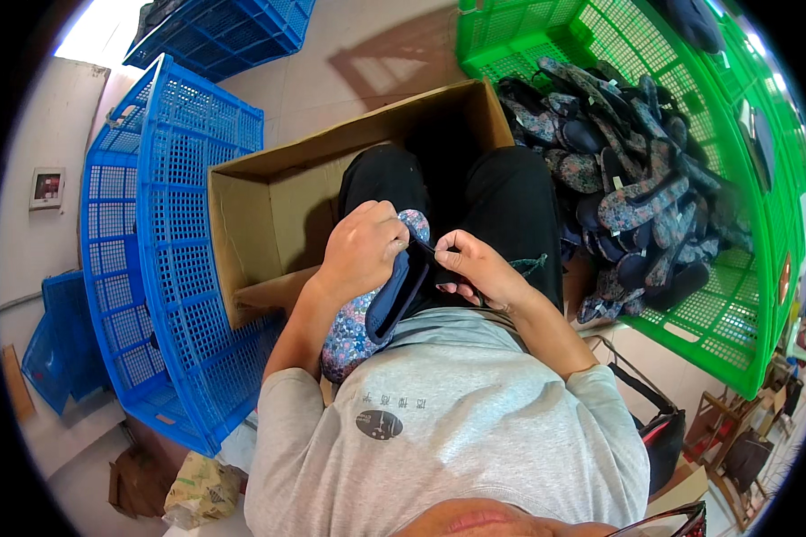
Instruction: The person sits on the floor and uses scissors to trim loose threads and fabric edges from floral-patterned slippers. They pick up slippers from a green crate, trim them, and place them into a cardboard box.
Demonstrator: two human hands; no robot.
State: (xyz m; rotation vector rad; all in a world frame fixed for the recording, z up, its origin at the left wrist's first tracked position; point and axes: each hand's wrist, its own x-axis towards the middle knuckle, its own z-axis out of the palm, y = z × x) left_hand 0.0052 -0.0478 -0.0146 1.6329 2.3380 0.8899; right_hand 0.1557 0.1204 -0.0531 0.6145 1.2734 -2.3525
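My left hand (363, 251) is closed round the upper part of a floral fabric shoe (345, 336) with a dark navy lining. The shoe lies aslant over my lap, against the front of my grey shirt, its opening facing up. At the shoe's dark edge, my right hand (479, 268) pinches with thumb and forefinger. Its other fingers are curled, and something dark under them is too unclear to name. A dark green cord (530, 263) shows beside my right wrist. Part of the shoe is hidden behind my left hand and forearm.
An open cardboard box (264, 224) surrounds my knees. To the right, a large green crate (725, 331) holds many floral shoes (645, 201) in a heap. A blue crate (197, 197) stands on the left, another blue crate (228, 40) farther off. A black bag (663, 447) sits at the lower right.
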